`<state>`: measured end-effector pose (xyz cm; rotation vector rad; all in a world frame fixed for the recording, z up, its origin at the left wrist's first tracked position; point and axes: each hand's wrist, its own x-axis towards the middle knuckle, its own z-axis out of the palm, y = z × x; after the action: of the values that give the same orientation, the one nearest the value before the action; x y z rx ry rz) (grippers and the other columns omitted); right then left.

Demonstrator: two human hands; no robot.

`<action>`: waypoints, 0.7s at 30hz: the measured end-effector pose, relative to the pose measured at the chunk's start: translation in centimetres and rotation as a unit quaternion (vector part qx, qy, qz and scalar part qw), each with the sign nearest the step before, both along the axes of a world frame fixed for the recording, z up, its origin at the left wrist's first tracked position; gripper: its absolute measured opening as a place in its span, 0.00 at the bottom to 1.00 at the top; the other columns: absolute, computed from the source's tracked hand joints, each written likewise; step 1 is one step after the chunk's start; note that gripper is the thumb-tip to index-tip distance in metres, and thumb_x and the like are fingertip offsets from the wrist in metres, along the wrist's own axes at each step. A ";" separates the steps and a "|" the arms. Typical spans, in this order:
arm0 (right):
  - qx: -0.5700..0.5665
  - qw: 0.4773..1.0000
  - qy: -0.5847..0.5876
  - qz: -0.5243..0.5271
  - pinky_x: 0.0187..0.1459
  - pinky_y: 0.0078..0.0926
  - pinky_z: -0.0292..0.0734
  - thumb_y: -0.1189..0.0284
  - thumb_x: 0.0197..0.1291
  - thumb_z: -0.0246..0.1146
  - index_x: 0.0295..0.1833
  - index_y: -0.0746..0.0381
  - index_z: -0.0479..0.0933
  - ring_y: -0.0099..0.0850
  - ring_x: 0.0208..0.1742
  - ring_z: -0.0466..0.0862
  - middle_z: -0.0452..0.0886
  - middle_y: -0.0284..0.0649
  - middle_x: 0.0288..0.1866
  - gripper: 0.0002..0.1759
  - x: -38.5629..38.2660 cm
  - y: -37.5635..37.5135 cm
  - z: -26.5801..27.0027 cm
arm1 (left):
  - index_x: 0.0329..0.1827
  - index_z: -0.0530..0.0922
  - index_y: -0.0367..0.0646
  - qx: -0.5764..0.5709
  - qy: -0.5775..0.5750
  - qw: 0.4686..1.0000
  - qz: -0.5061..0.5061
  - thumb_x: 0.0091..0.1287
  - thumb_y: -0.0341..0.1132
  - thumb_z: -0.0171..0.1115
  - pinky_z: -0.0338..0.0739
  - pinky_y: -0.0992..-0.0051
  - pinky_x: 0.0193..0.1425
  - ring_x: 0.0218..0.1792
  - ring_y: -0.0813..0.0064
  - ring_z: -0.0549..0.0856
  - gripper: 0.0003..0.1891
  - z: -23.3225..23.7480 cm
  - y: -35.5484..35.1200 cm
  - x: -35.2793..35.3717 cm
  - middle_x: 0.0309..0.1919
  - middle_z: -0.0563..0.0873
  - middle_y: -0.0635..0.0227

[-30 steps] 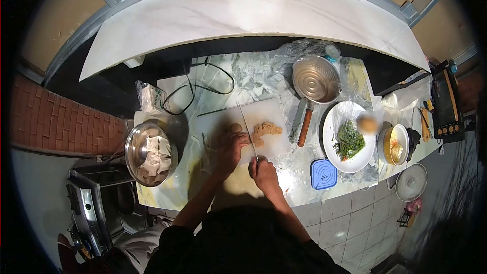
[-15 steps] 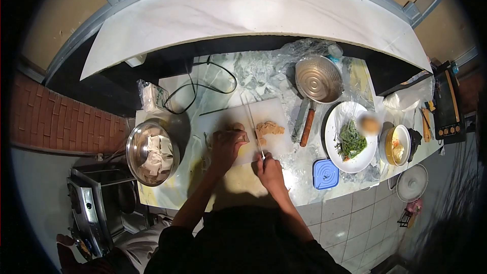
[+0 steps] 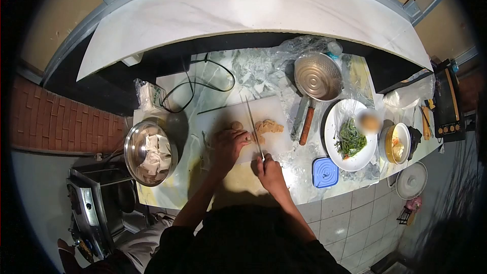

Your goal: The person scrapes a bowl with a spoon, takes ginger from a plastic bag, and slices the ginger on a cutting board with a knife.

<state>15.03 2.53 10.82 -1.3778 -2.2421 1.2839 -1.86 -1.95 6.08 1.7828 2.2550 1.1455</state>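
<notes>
My right hand (image 3: 270, 171) is wrapped round the handle of a long knife (image 3: 253, 124), whose blade points away over the white cutting board (image 3: 223, 116). Just left of the blade, my left hand (image 3: 229, 147) has its fingers bent together on a piece of light brown food (image 3: 237, 126), mostly hidden under them. Cut brown pieces (image 3: 269, 126) lie on the board to the right of the blade.
A steel bowl (image 3: 150, 153) with pale pieces stands left. To the right are a saucepan (image 3: 318, 77), a blue lid (image 3: 325, 172), a plate of greens (image 3: 332, 147) and a yellow-sided bowl (image 3: 397, 143). A black cable (image 3: 231, 75) lies behind. Part of another person (image 3: 137, 241) shows lower left.
My left hand has shifted slightly right, closer to the blade, and its fingers lie flatter over the food. The knife stays in my right hand, nearly in place.
</notes>
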 end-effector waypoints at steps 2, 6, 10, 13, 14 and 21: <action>-0.058 0.997 -0.048 0.022 0.43 0.57 0.74 0.66 0.70 0.51 0.48 0.70 0.69 0.64 0.41 0.80 0.80 0.65 0.35 0.15 -0.1 -0.6 -0.7 | 0.47 0.83 0.49 0.011 0.038 0.999 0.016 0.57 0.37 0.70 0.70 0.65 0.58 0.47 0.66 0.83 0.14 0.5 -0.2 0.1 0.43 0.87 0.71; -0.054 0.998 -0.030 0.016 0.43 0.57 0.74 0.65 0.70 0.51 0.47 0.70 0.70 0.64 0.40 0.80 0.80 0.64 0.36 0.16 -0.3 -1.3 -1.2 | 0.49 0.82 0.49 0.012 -0.003 1.000 0.009 0.59 0.38 0.68 0.67 0.64 0.60 0.48 0.67 0.82 0.14 0.5 -0.3 0.0 0.44 0.87 0.72; -0.032 0.997 -0.053 0.041 0.43 0.56 0.75 0.63 0.70 0.52 0.47 0.69 0.71 0.62 0.40 0.80 0.80 0.64 0.35 0.17 -0.5 -1.5 -1.1 | 0.49 0.82 0.50 0.019 0.004 1.000 0.024 0.60 0.39 0.68 0.67 0.65 0.59 0.48 0.68 0.82 0.14 0.9 -0.3 0.1 0.44 0.87 0.73; -0.009 0.998 -0.047 0.036 0.40 0.56 0.75 0.65 0.69 0.53 0.44 0.69 0.71 0.63 0.37 0.80 0.80 0.64 0.32 0.15 -0.5 -1.7 -1.7 | 0.49 0.82 0.50 0.009 -0.014 0.999 0.029 0.60 0.39 0.68 0.66 0.65 0.59 0.48 0.69 0.82 0.14 0.3 -0.3 0.2 0.44 0.88 0.73; 0.008 0.999 -0.036 0.025 0.37 0.56 0.75 0.68 0.68 0.55 0.42 0.70 0.71 0.63 0.35 0.80 0.79 0.64 0.30 0.13 -0.5 -1.7 -1.9 | 0.49 0.82 0.50 0.006 -0.039 0.999 0.029 0.60 0.39 0.68 0.66 0.65 0.59 0.48 0.69 0.82 0.14 -0.1 -0.3 0.2 0.44 0.88 0.72; 0.003 1.000 -0.017 0.022 0.38 0.55 0.75 0.67 0.68 0.54 0.42 0.69 0.71 0.63 0.36 0.80 0.80 0.63 0.33 0.13 -0.5 -1.6 -2.4 | 0.47 0.84 0.46 0.031 -0.077 0.996 0.029 0.59 0.36 0.70 0.72 0.66 0.57 0.47 0.66 0.83 0.14 0.0 -0.2 0.5 0.42 0.88 0.68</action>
<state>14.51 0.96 8.45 -1.3654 -2.3106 1.2753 -1.35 -2.11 6.04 1.5979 2.2187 1.3277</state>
